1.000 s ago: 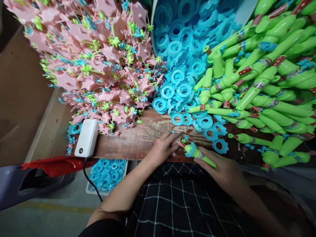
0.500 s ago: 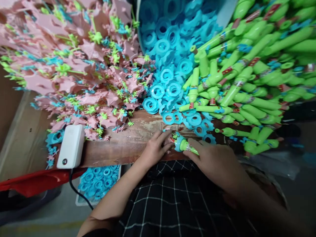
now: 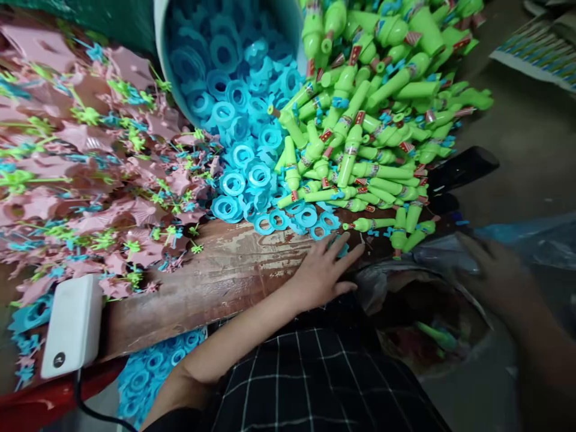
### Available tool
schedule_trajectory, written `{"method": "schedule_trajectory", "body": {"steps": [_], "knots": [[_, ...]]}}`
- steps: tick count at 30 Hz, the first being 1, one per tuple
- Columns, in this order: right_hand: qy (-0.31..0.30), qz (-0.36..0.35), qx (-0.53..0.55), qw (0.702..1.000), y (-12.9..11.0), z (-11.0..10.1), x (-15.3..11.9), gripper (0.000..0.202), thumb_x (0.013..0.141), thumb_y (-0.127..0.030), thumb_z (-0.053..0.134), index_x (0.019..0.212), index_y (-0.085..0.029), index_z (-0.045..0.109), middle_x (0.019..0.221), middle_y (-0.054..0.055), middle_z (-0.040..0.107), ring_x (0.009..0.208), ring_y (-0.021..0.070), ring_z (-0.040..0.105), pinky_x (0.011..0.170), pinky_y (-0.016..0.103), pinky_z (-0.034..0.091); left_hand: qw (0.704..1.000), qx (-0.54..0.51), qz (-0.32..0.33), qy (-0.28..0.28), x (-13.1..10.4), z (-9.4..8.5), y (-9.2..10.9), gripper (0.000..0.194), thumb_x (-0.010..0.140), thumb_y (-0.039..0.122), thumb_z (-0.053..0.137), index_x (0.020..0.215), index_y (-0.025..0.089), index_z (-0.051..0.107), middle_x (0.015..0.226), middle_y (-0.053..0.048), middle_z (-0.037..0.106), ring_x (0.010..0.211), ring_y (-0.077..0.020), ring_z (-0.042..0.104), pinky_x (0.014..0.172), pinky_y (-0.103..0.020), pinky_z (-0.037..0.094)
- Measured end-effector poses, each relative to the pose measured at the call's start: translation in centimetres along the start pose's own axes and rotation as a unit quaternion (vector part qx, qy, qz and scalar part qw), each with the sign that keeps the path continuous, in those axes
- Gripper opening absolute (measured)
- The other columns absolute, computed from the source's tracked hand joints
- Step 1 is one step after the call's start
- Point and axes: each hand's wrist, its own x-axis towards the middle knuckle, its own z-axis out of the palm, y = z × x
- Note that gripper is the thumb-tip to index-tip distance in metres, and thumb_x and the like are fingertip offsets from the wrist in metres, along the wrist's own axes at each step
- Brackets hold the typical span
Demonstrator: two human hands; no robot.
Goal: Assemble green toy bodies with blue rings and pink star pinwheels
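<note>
My left hand (image 3: pixel 321 273) lies over the table's front edge with its fingers spread. Its fingertips reach a blue scalloped ring (image 3: pixel 318 232) at the near end of the ring pile, and another ring is partly covered by the fingers. Just beyond them is a green bottle-shaped plastic piece (image 3: pixel 371 224). To the right, my right hand (image 3: pixel 492 270) is blurred, fingers stretched out and apart, with nothing visible in it. Below and left of it, a blurred green piece with a bluish part (image 3: pixel 436 336) shows inside an open bag (image 3: pixel 479 312).
Pink star-like parts with small green and blue figures (image 3: pixel 90 138) heap on the left. Blue rings spill from a tipped white bucket (image 3: pixel 162 54); green pieces (image 3: pixel 351 150) pile on the right. A white power bank (image 3: pixel 72 324) with a cable sits at the table's left edge.
The green piece with the blue ring has left my right hand, which has moved right beyond the bag. My left hand has shifted right and spread its fingers. The view has turned right.
</note>
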Motion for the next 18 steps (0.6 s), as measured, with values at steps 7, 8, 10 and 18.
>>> {"method": "schedule_trajectory", "body": {"steps": [7,8,10,18], "knots": [[-0.061,-0.1,-0.039,0.992,-2.8,7.3,7.5,0.065,0.081,0.0,0.048,0.14,-0.02,0.063,0.153,0.019,0.05,0.138,0.0431,0.046,0.101,0.057,0.048,0.986,0.159,0.028,-0.036,2.4,3.4,-1.8,0.049,0.096,0.034,0.065,0.143,0.019,0.059,0.155,-0.014,0.05,0.153,-0.0392,0.031,0.124,-0.064,0.027],[-0.054,-0.105,-0.035,0.992,-3.4,7.7,8.0,0.061,0.082,-0.003,0.05,0.138,-0.021,0.065,0.149,0.017,0.054,0.137,0.0437,0.045,0.099,0.059,0.048,0.985,0.17,0.022,-0.036,2.1,3.2,-2.0,0.043,0.098,0.027,0.061,0.14,0.019,0.06,0.152,-0.014,0.053,0.151,-0.0379,0.034,0.123,-0.064,0.028],[-0.036,-0.122,-0.006,0.992,-4.9,7.9,8.6,0.05,0.088,-0.009,0.052,0.134,-0.021,0.068,0.14,0.015,0.061,0.131,0.0402,0.049,0.097,0.057,0.049,0.983,0.182,0.006,-0.022,1.3,2.6,-2.2,0.041,0.099,0.019,0.056,0.139,0.018,0.061,0.144,-0.015,0.058,0.147,-0.0366,0.041,0.122,-0.065,0.03],[0.012,-0.223,0.163,0.961,-11.7,9.0,10.0,0.044,0.102,-0.014,0.038,0.133,-0.023,0.067,0.138,0.014,0.062,0.135,0.0271,0.052,0.112,0.052,0.043,0.981,0.171,-0.053,0.069,-2.1,-0.8,-2.2,0.038,0.098,0.039,0.06,0.131,0.02,0.066,0.115,-0.014,0.067,0.135,-0.0384,0.049,0.115,-0.067,0.037]]}}
